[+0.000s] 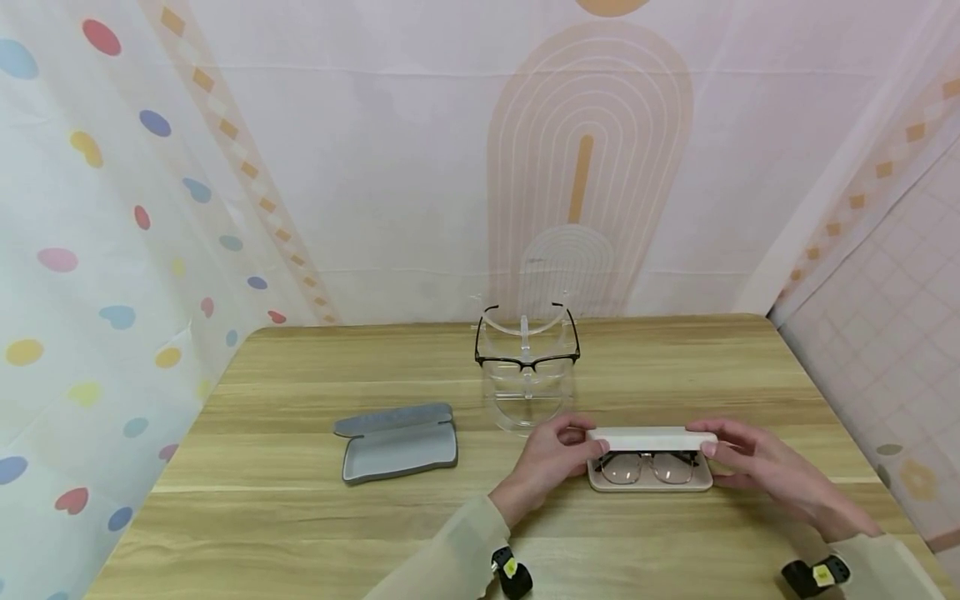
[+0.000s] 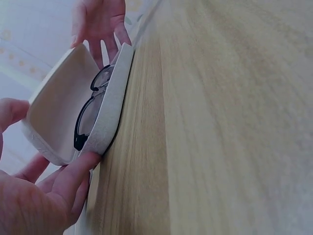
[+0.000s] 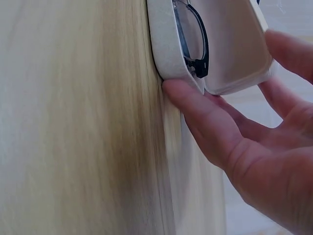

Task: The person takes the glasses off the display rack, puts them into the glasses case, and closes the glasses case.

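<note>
A white glasses case (image 1: 651, 439) lies on the table with its lid partly raised. Inside rests a pair of glasses (image 1: 672, 468), with dark upper rims and clear lenses. My left hand (image 1: 551, 458) grips the case's left end, the thumb on the lid's edge and the fingers at the base, as the left wrist view shows. At the opposite end my right hand (image 1: 772, 471) holds it the same way; in the right wrist view the thumb lies at the lid's rim and a fingertip at the base.
To the left lies an open grey glasses case (image 1: 401, 446). Behind the hands, black-framed glasses (image 1: 527, 363) sit on a clear display stack (image 1: 527, 400). The wooden table (image 1: 262, 517) meets a patterned curtain (image 1: 390, 208) along its back edge.
</note>
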The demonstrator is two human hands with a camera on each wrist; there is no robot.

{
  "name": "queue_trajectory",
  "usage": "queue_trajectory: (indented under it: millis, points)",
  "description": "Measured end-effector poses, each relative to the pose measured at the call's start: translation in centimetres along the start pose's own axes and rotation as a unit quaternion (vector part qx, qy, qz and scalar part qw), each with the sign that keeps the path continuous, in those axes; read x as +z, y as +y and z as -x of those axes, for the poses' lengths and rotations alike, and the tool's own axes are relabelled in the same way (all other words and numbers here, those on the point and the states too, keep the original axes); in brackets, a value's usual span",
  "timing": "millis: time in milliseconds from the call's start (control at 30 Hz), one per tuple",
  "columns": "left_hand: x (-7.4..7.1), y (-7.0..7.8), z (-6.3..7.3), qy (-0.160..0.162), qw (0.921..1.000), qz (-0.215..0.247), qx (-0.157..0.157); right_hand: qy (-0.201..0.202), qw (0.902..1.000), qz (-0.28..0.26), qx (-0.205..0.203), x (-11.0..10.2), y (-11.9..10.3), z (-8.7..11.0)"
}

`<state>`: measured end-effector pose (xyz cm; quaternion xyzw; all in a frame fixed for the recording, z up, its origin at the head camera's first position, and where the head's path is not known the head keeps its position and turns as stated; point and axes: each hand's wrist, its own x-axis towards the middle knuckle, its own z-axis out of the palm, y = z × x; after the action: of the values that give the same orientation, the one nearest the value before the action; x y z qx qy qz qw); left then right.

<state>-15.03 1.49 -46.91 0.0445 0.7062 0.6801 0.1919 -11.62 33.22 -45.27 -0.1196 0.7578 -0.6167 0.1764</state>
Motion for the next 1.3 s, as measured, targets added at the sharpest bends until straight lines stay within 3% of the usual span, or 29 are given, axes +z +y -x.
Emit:
queue_trajectory:
  millis: [167,333,467,833,1000,1300]
  points:
    - [-0.1,0.0,0.1,-0.001,0.9999,-0.013,-0.002,-0.034,0.9992,-0.014,-0.017,-0.4,0.3,0.1]
    - [-0.2,-0.2,0.2,0.001,0.999,-0.037,0.026,-0.047,0.9981,-0.004,-0.039,-0.5,0.6,0.1]
    - [-0.2,-0.4,0.2,-0.002,0.9975,-0.054,0.046,-0.042,0.997,0.032,-0.056,-0.6,0.6,0.2]
    - [-0.1,-0.7,0.8,-0.002,0.9962,-0.066,0.057,-0.011,0.9889,0.113,-0.096,-0.3,1.0,0.4]
    - [-0.1,-0.9,0.7,-0.001,0.9955,-0.075,0.058,0.011,0.9833,0.152,-0.1,0.0,1.0,0.4]
    - [-0.1,-1.1,0.7,-0.001,0.995,-0.075,0.066,0.032,0.9793,0.174,-0.099,0.4,0.8,0.4]
